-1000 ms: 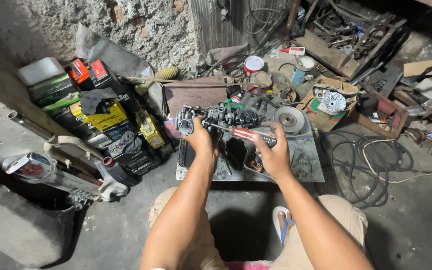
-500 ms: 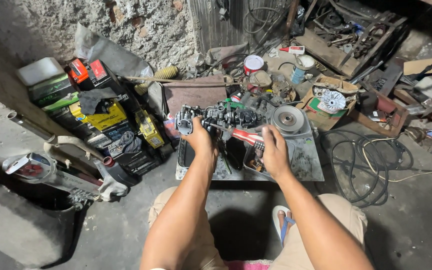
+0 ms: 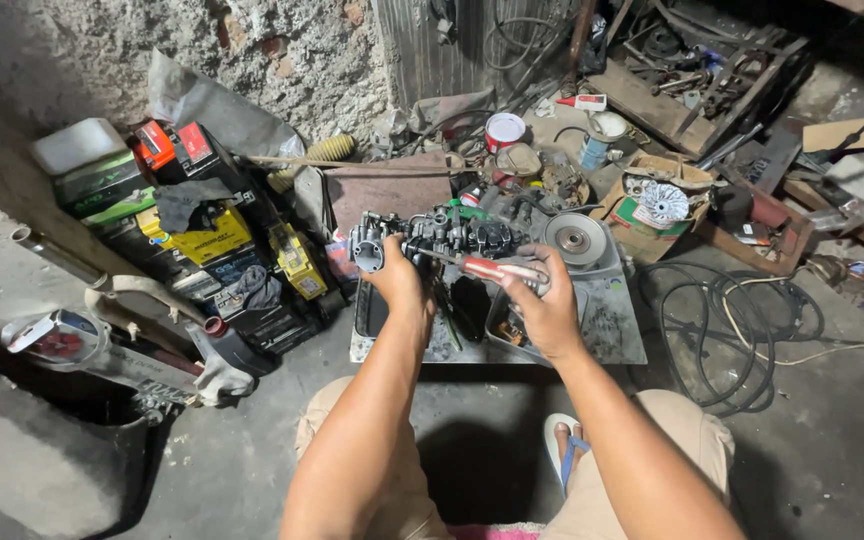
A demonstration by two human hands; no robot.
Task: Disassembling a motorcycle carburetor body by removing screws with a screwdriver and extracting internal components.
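Screwdriver set against a dark engine part held over a metal tray

The right hand (image 3: 544, 312) is closed round a red-handled screwdriver (image 3: 492, 268), its shaft pointing left into the dark engine part (image 3: 442, 238), while the left hand (image 3: 399, 282) clasps the near left end of that part and steadies it above the grey metal tray (image 3: 607, 330) on the concrete floor. The part looks partly stripped, with round openings bare at its left end, so the work seems under way and not finished; which fasteners remain cannot be told. Just right of it lies a round metal disc (image 3: 574, 240). Stacked batteries (image 3: 202, 235) crowd the left, coiled black cable (image 3: 727, 320) lies to the right, and a cardboard box (image 3: 657, 205) and a red-and-white can (image 3: 504, 130) sit farther off, leaving little free room around the tray.
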